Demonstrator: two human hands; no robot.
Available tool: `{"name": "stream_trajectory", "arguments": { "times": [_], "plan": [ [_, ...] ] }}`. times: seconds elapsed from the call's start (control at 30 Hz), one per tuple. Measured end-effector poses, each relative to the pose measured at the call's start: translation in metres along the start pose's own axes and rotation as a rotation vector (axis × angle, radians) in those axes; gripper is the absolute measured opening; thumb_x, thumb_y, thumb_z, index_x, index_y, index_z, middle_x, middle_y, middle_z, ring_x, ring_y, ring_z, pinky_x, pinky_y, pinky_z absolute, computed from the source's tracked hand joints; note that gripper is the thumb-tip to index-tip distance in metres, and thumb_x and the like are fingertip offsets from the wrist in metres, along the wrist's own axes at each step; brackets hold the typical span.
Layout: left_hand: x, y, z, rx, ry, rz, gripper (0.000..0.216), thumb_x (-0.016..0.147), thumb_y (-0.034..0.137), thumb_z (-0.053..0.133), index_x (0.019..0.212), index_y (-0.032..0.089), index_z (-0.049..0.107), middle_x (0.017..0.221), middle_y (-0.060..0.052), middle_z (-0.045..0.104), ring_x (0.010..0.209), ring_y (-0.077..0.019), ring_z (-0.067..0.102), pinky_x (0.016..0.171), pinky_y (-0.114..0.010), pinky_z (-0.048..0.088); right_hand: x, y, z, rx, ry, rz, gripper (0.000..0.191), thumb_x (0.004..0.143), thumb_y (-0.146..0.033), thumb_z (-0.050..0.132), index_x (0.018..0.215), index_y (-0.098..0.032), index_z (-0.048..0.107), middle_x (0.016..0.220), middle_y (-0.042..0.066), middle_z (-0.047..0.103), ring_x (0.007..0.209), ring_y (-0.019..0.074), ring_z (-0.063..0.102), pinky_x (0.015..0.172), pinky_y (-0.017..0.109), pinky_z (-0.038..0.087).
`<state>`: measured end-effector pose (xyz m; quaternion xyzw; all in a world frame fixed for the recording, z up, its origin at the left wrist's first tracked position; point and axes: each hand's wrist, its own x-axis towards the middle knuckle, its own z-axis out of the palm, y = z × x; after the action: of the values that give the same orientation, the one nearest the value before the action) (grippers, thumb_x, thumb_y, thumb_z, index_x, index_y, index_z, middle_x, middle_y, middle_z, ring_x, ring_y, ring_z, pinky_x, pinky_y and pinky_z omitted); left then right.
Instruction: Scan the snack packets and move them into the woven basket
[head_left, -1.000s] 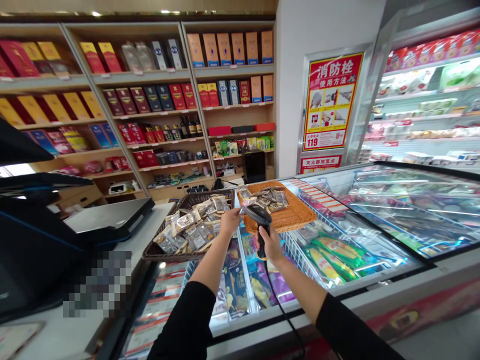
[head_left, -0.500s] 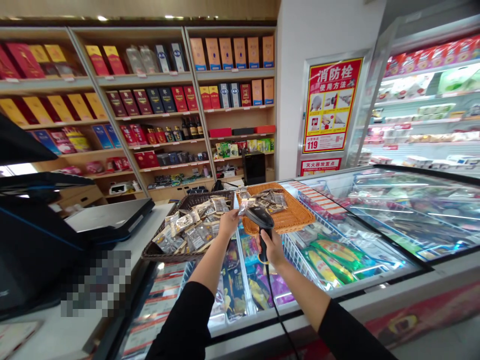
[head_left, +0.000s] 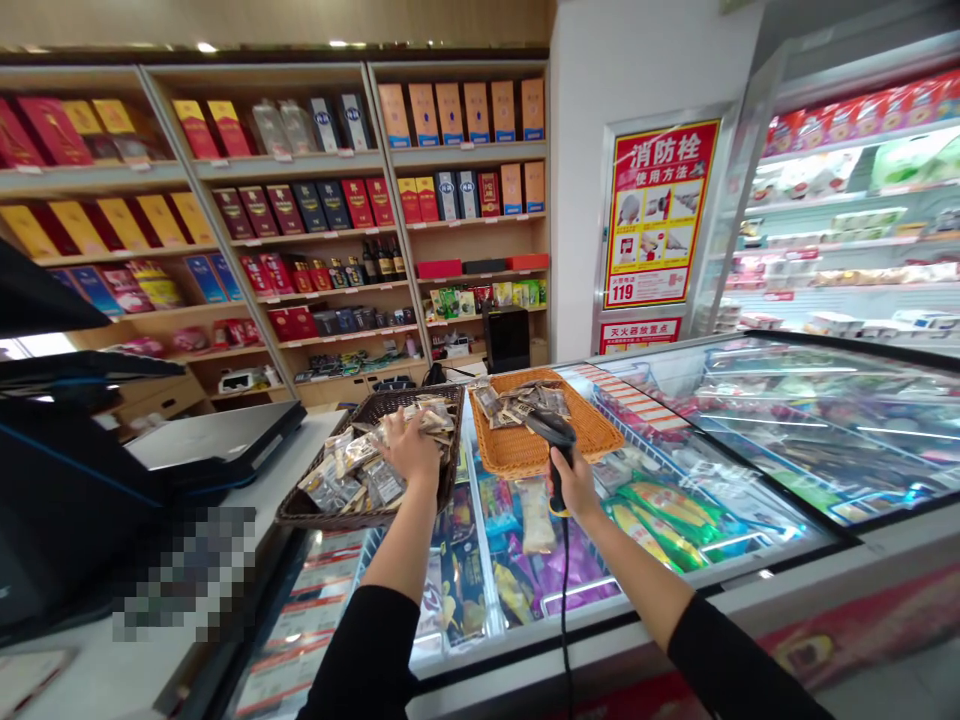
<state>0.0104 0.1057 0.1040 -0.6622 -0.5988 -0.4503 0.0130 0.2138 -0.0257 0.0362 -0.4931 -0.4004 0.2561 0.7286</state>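
Note:
My left hand (head_left: 411,448) is over the dark brown wicker basket (head_left: 304,515), its fingers spread on the small clear packets (head_left: 352,452) heaped inside. No packet shows gripped in it. My right hand (head_left: 576,482) is wrapped round the handle of a black barcode scanner (head_left: 553,428), its cable hanging down towards me. The scanner's head is above the orange wicker basket (head_left: 600,440), where several similar packets (head_left: 517,405) lie towards the back left. Both baskets rest side by side on the glass top of a chest freezer.
Under the glass of the chest freezer (head_left: 757,580) lie bagged frozen goods. To the left is a counter with a flat weighing scale (head_left: 217,440) and a dark machine (head_left: 67,500). Behind stand shelves (head_left: 315,235) of boxes and bottles, and a red fire-hydrant sign (head_left: 661,215).
My left hand has left the packet it held by the scanner and moved left into the dark basket, its fingers opening. My right hand has shifted slightly right with the scanner.

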Motion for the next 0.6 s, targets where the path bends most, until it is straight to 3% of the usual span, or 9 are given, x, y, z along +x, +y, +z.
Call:
{"name": "stream_trajectory", "arguments": {
  "times": [0.1, 0.17, 0.23, 0.33, 0.43, 0.6],
  "plan": [
    [0.001, 0.003, 0.000, 0.022, -0.033, 0.032, 0.052, 0.076, 0.001, 0.044, 0.116, 0.027, 0.067, 0.145, -0.004, 0.048, 0.141, -0.0291, 0.032, 0.116, -0.060, 0.008, 0.011, 0.002, -0.027, -0.058, 0.082, 0.000, 0.045, 0.078, -0.066, 0.058, 0.070, -0.023, 0.047, 0.044, -0.006, 0.049, 0.032, 0.0127, 0.044, 0.035, 0.025, 0.035],
    [0.001, 0.014, 0.005, 0.011, -0.050, 0.157, 0.052, 0.078, 0.001, 0.043, 0.115, 0.027, 0.067, 0.143, -0.002, 0.051, 0.140, -0.0254, 0.034, 0.118, -0.054, 0.009, 0.016, 0.007, -0.043, -0.106, 0.133, 0.005, 0.046, 0.078, -0.066, 0.059, 0.068, -0.023, 0.047, 0.043, -0.006, 0.049, 0.032, 0.0138, 0.045, 0.035, 0.026, 0.036],
    [0.002, 0.031, 0.016, -0.011, -0.145, 0.305, 0.050, 0.079, 0.002, 0.041, 0.113, 0.027, 0.069, 0.139, -0.001, 0.054, 0.137, -0.0229, 0.039, 0.119, -0.047, 0.016, 0.020, 0.013, -0.055, -0.132, 0.174, 0.022, 0.046, 0.077, -0.067, 0.059, 0.067, -0.023, 0.047, 0.044, -0.005, 0.050, 0.032, 0.0145, 0.045, 0.034, 0.027, 0.037],
    [0.005, 0.061, 0.045, -0.043, -0.420, 0.449, 0.045, 0.080, 0.004, 0.043, 0.110, 0.024, 0.070, 0.133, -0.003, 0.059, 0.129, -0.0211, 0.048, 0.113, -0.035, 0.031, 0.023, 0.024, -0.065, -0.115, 0.211, 0.052, 0.047, 0.077, -0.069, 0.058, 0.068, -0.023, 0.048, 0.046, -0.003, 0.053, 0.032, 0.0149, 0.046, 0.032, 0.027, 0.036],
    [0.007, 0.090, 0.085, -0.002, -0.651, 0.498, 0.042, 0.080, 0.007, 0.049, 0.115, 0.019, 0.068, 0.130, -0.009, 0.061, 0.123, -0.0221, 0.053, 0.106, -0.031, 0.039, 0.024, 0.030, -0.066, -0.108, 0.234, 0.065, 0.047, 0.078, -0.068, 0.056, 0.066, -0.024, 0.046, 0.044, -0.003, 0.051, 0.031, 0.0156, 0.046, 0.031, 0.028, 0.036],
    [0.011, 0.115, 0.144, 0.113, -0.775, 0.507, 0.040, 0.082, 0.013, 0.054, 0.121, 0.017, 0.063, 0.130, -0.015, 0.059, 0.120, -0.0260, 0.056, 0.101, -0.035, 0.043, 0.022, 0.028, -0.063, -0.098, 0.210, 0.053, 0.043, 0.082, -0.064, 0.054, 0.066, -0.025, 0.046, 0.042, -0.004, 0.049, 0.030, 0.0161, 0.046, 0.032, 0.028, 0.037]
  ]
}}
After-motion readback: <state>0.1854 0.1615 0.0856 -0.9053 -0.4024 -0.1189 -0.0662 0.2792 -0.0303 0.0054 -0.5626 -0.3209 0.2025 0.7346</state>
